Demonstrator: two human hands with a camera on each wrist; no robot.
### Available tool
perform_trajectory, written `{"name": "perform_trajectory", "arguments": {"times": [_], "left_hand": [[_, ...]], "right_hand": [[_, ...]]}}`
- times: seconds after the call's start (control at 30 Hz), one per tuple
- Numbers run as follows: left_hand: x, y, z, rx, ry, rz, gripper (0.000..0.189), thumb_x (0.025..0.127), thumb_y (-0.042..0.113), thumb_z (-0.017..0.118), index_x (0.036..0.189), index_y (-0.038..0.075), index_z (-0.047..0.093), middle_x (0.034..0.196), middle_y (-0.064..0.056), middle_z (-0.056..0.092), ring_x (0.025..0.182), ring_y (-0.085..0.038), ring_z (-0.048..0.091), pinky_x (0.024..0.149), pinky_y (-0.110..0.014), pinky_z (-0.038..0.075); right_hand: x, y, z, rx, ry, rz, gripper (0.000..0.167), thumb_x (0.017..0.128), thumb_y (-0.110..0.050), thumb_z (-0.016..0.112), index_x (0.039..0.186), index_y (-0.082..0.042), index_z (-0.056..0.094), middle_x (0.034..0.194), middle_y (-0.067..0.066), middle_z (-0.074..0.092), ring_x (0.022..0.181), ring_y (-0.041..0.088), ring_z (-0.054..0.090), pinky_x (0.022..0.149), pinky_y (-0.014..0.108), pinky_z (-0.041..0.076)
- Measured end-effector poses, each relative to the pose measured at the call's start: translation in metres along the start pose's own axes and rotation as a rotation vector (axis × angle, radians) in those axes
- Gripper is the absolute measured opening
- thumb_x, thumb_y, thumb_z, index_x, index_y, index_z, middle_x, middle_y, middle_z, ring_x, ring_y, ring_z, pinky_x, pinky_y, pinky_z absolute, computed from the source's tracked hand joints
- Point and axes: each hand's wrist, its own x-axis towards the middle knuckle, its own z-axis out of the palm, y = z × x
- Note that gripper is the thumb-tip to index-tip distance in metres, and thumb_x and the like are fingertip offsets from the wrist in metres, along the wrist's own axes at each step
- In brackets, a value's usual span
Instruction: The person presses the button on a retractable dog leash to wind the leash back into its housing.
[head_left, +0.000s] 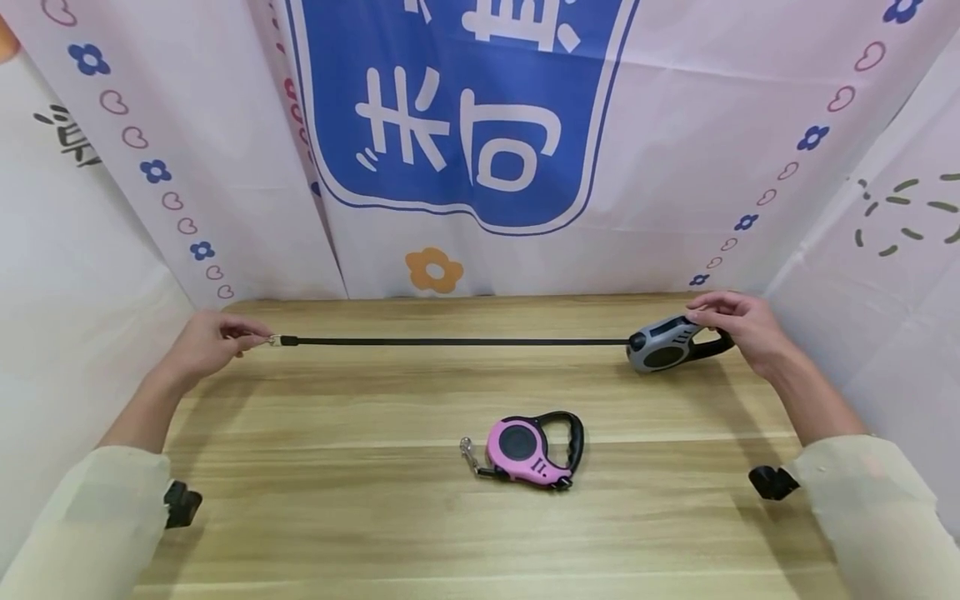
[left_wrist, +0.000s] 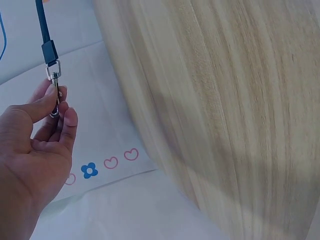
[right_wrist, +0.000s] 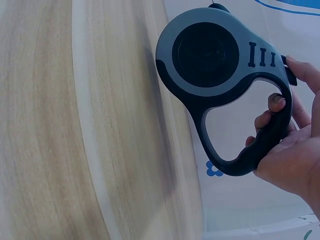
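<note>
A grey and black retractable dog leash (head_left: 664, 343) is at the back right, its loop handle gripped by my right hand (head_left: 738, 323). In the right wrist view, fingers curl through the handle (right_wrist: 272, 132) and one fingertip lies at the black button (right_wrist: 290, 75). The black strap (head_left: 450, 342) runs out of the casing, straight across to the left. My left hand (head_left: 217, 340) pinches the metal clip (left_wrist: 55, 95) at the strap's end between thumb and fingers. A pink retractable leash (head_left: 517, 450) lies on the table, its metal clip (head_left: 467, 448) to its left.
The wooden table (head_left: 337, 517) fills the lower view. A white printed cloth (head_left: 660, 167) hangs behind it, with more cloth at both sides. Small black devices (head_left: 772, 482) sit at both wrists, near the cuffs.
</note>
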Motion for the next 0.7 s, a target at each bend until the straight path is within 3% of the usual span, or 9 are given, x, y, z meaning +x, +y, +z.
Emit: {"name": "perform_trajectory", "arguments": {"times": [0.7], "left_hand": [[0.0057, 0.0052, 0.0074, -0.024, -0.001, 0.032, 0.019, 0.098, -0.007, 0.063, 0.113, -0.015, 0.07, 0.108, -0.031, 0.07, 0.072, -0.004, 0.058, 0.061, -0.022, 0.053]], "right_hand": [[0.0019, 0.0003, 0.0054, 0.057, -0.016, -0.005, 0.018, 0.098, -0.003, 0.07, 0.098, -0.018, 0.079, 0.089, -0.014, 0.072, 0.087, 0.005, 0.06, 0.08, 0.017, 0.047]]}}
